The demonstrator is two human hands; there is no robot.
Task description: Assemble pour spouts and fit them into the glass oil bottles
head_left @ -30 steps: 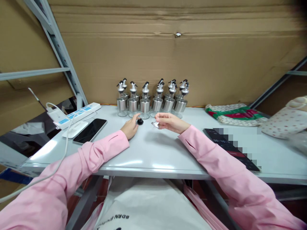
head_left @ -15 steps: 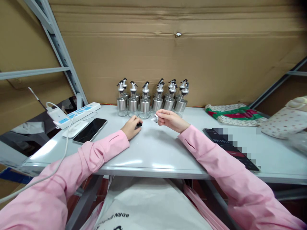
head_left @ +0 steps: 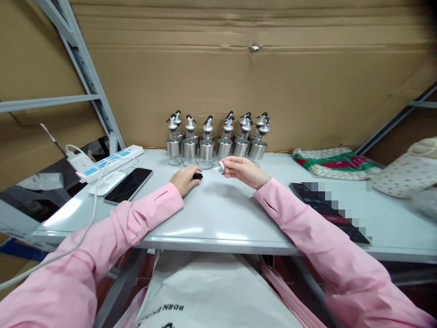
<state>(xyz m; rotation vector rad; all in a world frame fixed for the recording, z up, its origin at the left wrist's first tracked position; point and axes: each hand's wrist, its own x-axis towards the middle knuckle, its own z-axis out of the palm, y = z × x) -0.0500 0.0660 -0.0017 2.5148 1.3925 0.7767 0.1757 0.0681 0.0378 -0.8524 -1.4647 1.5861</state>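
My left hand (head_left: 185, 179) rests low over the table, its fingers closed around a small black stopper-like piece (head_left: 197, 176). To its right, my right hand (head_left: 243, 171) pinches a small white and clear spout-like piece (head_left: 221, 167) between thumb and fingertips, slightly above the tabletop. A gap separates the two pieces. Behind both hands stand several glass bottles (head_left: 206, 149) with steel sleeves, each topped by a grey pourer with a black lever. The fingers partly hide both held pieces, so their exact shapes are unclear.
On the left lie a black phone (head_left: 129, 185), a white charger pad (head_left: 107, 184) and a power strip (head_left: 111, 163) with a cable. To the right are a dark phone (head_left: 327, 212), a patterned cloth bag (head_left: 336, 163) and a dotted item (head_left: 403, 173). Cardboard (head_left: 239, 86) stands behind.
My left hand has shifted slightly left, and the black piece in it has turned so more of it shows. The piece in my right hand is tilted a little differently; the bottles have not moved.
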